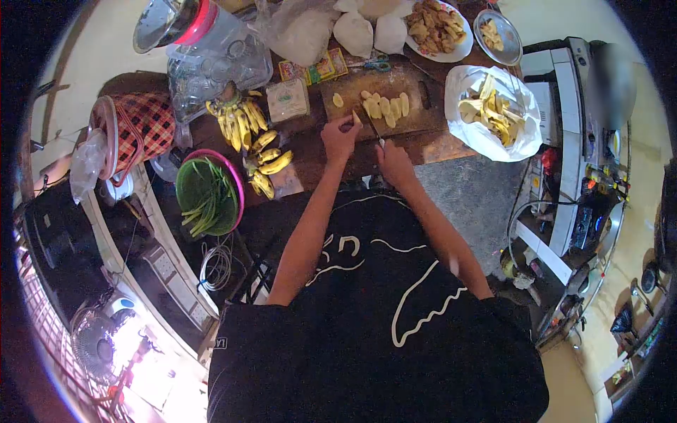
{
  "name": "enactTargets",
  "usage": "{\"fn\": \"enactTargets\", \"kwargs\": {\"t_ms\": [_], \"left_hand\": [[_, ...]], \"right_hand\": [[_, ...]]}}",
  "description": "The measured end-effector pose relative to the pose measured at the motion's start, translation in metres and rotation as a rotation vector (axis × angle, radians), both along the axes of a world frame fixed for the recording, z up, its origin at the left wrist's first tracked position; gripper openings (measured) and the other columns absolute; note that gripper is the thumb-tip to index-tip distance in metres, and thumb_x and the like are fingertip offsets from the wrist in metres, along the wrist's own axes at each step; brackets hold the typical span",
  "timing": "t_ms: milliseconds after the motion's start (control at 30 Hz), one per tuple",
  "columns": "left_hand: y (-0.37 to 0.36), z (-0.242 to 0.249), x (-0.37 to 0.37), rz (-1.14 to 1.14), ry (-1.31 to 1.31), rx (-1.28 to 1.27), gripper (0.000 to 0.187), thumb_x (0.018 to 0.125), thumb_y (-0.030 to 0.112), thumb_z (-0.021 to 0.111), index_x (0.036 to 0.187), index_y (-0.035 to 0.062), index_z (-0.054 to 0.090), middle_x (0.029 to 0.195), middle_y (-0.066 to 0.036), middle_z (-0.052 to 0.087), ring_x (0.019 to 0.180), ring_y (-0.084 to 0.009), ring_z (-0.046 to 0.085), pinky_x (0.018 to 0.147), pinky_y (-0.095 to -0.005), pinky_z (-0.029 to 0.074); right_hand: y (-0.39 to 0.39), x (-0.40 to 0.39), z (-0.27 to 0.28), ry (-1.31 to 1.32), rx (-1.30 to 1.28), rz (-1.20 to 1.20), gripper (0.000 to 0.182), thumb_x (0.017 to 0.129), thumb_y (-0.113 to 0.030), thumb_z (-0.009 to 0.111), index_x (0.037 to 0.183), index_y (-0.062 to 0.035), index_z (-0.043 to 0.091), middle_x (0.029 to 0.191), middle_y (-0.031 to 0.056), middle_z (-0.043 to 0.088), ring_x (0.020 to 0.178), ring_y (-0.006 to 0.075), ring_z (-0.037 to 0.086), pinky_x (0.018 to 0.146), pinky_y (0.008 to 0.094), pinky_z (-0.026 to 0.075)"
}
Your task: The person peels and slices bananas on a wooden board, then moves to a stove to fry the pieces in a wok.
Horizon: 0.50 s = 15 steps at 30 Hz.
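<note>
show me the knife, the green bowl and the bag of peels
knife (374, 131), head view, on the blade
green bowl (236, 185), head view, on its pink rim
bag of peels (523, 139), head view, on the white plastic

**Banana piece and knife at the cutting board**

Small pale banana piece, peeled, pinched at the fingertips of the left hand over the near edge of the wooden cutting board. Thin knife, gripped by the right hand, blade angled up-left toward the piece. Just beyond, on the board, peeled banana halves lying side by side, one separate to the left.
</note>
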<state>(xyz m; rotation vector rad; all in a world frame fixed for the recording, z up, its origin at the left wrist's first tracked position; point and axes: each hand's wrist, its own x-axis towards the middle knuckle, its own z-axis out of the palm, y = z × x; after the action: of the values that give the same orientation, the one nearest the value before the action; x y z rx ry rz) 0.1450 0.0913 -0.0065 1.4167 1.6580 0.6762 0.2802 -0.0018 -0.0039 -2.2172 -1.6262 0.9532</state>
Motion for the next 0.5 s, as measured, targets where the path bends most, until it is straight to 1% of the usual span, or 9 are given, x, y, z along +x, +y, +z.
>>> {"fn": "enactTargets", "kwargs": {"t_ms": [67, 133, 233, 267, 333, 367, 433, 500], "left_hand": [[-0.002, -0.005, -0.001, -0.004, 0.017, 0.007, 0.031, 0.071, 0.018, 0.077, 0.097, 0.0036, 0.072, 0.074, -0.014, 0.069, 0.067, -0.0213, 0.066, 0.067, -0.0330, 0.051], [-0.002, 0.004, -0.001, -0.029, 0.075, 0.065, 0.031, 0.071, 0.018, 0.077, 0.098, 0.0046, 0.072, 0.075, -0.015, 0.069, 0.068, -0.0212, 0.066, 0.067, -0.0332, 0.051], [-0.001, 0.003, -0.001, -0.019, 0.068, -0.005, 0.029, 0.071, 0.015, 0.077, 0.098, 0.0046, 0.072, 0.077, -0.016, 0.069, 0.070, -0.0209, 0.067, 0.067, -0.0335, 0.051], [0.000, 0.002, -0.001, -0.023, 0.078, 0.008, 0.029, 0.071, 0.015, 0.077, 0.098, 0.0043, 0.072, 0.077, -0.016, 0.069, 0.070, -0.0209, 0.067, 0.068, -0.0336, 0.051], [0.000, 0.001, -0.001, -0.030, 0.097, 0.031, 0.029, 0.071, 0.014, 0.076, 0.098, 0.0038, 0.072, 0.078, -0.016, 0.069, 0.071, -0.0207, 0.067, 0.068, -0.0338, 0.051], [-0.001, 0.000, -0.002, -0.022, 0.073, 0.016, 0.028, 0.072, 0.014, 0.076, 0.097, 0.0037, 0.072, 0.078, -0.016, 0.069, 0.071, -0.0207, 0.067, 0.068, -0.0336, 0.051], [-0.001, 0.002, -0.001, -0.006, 0.025, -0.014, 0.027, 0.072, 0.014, 0.076, 0.097, 0.0035, 0.072, 0.079, -0.016, 0.069, 0.071, -0.0208, 0.068, 0.067, -0.0334, 0.051], [-0.001, -0.003, -0.002, -0.008, 0.020, 0.013, 0.027, 0.073, 0.014, 0.075, 0.097, 0.0024, 0.071, 0.079, -0.016, 0.069, 0.071, -0.0205, 0.068, 0.067, -0.0330, 0.052]], "right_hand": [[0.002, -0.001, 0.009, 0.073, 0.006, -0.018, 0.033, 0.095, -0.031, 0.047, 0.095, 0.0017, 0.050, 0.077, 0.0303, 0.059, 0.075, 0.0505, 0.057, 0.068, 0.0578, 0.045], [0.002, -0.001, 0.011, 0.089, 0.017, 0.006, 0.033, 0.095, -0.031, 0.047, 0.094, 0.0018, 0.049, 0.076, 0.0303, 0.059, 0.075, 0.0502, 0.057, 0.067, 0.0580, 0.045], [0.000, -0.002, 0.010, 0.113, 0.044, 0.029, 0.032, 0.095, -0.031, 0.047, 0.093, 0.0015, 0.049, 0.076, 0.0298, 0.059, 0.074, 0.0496, 0.057, 0.065, 0.0579, 0.045], [-0.001, -0.002, 0.008, 0.120, 0.056, 0.035, 0.032, 0.095, -0.031, 0.047, 0.093, 0.0013, 0.049, 0.076, 0.0296, 0.060, 0.073, 0.0494, 0.057, 0.064, 0.0578, 0.045], [-0.003, -0.003, 0.006, 0.047, 0.060, 0.065, 0.032, 0.095, -0.031, 0.047, 0.092, 0.0008, 0.048, 0.077, 0.0293, 0.060, 0.073, 0.0487, 0.058, 0.063, 0.0574, 0.045], [-0.004, -0.004, 0.005, 0.010, 0.062, 0.080, 0.032, 0.095, -0.031, 0.047, 0.092, 0.0005, 0.048, 0.077, 0.0292, 0.060, 0.073, 0.0484, 0.058, 0.062, 0.0572, 0.045], [-0.003, -0.003, 0.006, 0.041, 0.021, 0.077, 0.032, 0.095, -0.032, 0.047, 0.093, 0.0000, 0.048, 0.076, 0.0287, 0.060, 0.072, 0.0481, 0.058, 0.062, 0.0568, 0.046], [-0.003, -0.003, 0.008, 0.047, 0.014, 0.077, 0.031, 0.095, -0.032, 0.047, 0.093, -0.0003, 0.048, 0.074, 0.0282, 0.060, 0.071, 0.0478, 0.059, 0.061, 0.0562, 0.046]]}}
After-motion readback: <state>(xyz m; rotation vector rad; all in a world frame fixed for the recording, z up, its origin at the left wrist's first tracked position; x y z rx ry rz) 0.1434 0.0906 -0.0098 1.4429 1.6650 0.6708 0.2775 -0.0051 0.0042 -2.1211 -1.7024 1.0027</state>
